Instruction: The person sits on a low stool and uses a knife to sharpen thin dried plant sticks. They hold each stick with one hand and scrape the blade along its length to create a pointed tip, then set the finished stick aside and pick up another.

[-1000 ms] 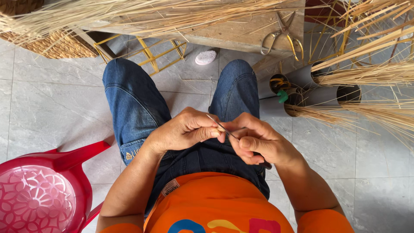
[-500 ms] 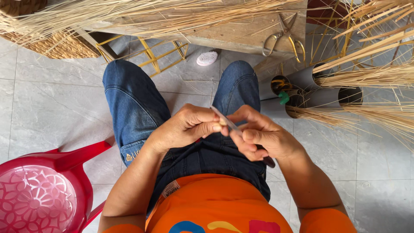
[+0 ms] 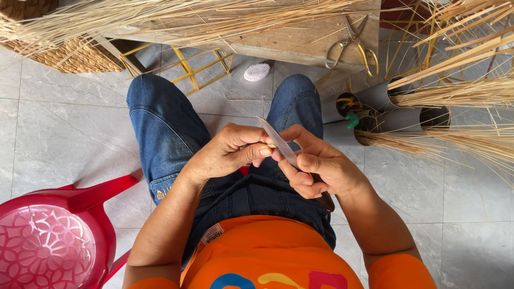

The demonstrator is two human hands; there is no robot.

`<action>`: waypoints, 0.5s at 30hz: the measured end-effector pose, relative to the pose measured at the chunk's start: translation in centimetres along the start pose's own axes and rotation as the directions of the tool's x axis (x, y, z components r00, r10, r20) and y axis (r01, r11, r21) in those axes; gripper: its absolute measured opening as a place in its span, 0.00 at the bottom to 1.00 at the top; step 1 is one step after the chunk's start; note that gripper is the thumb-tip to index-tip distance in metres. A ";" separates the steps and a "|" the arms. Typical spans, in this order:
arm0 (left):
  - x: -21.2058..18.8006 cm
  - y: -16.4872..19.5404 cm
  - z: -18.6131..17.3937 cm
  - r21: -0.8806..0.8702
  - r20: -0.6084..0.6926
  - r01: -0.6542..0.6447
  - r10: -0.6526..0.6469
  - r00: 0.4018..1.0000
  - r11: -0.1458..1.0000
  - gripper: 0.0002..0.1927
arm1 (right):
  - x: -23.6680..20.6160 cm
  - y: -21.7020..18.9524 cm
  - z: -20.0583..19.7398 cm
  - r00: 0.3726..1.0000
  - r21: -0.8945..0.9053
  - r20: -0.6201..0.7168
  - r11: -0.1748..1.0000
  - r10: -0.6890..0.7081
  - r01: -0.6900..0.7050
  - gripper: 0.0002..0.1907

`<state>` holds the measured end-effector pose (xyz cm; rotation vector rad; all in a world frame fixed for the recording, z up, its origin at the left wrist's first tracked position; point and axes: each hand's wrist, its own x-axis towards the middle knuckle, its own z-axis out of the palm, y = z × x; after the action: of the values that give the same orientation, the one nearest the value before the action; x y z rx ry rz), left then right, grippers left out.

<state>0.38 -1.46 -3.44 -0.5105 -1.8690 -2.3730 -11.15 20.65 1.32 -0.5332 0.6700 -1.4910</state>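
I sit with my knees in blue jeans [image 3: 166, 128] over a grey tiled floor. My right hand [image 3: 321, 168] grips a knife [image 3: 284, 147] with a pale blade pointing up and left; its dark handle end shows below my palm. My left hand [image 3: 227, 152] pinches a small yellowish strip [image 3: 271, 145] against the blade with thumb and forefinger. The two hands touch above my lap. Most of the strip is hidden by my fingers.
A wooden bench [image 3: 289, 37] ahead carries scissors [image 3: 353, 45] and long dry straw [image 3: 134, 16]. Grey tubes [image 3: 396, 107] with straw bundles lie at right. A woven basket [image 3: 69, 53] sits at top left, a red plastic stool [image 3: 48, 241] at bottom left, a white round brush [image 3: 257, 71] on the floor.
The knife blade has come up more clearly between my hands, angled up-left. My left fingers have closed tighter on the strip. The hands stay above my lap.
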 end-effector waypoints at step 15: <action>0.4 0.9 0.1 0.104 0.074 -0.070 0.063 0.995 0.992 0.12 | -1.0 0.0 -0.6 0.999 -0.038 -0.025 0.999 0.030 -0.031 0.19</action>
<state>0.24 -1.48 -2.49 -0.6430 -1.9622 -2.2273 -11.54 21.73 0.95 -0.5328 0.7247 -1.4605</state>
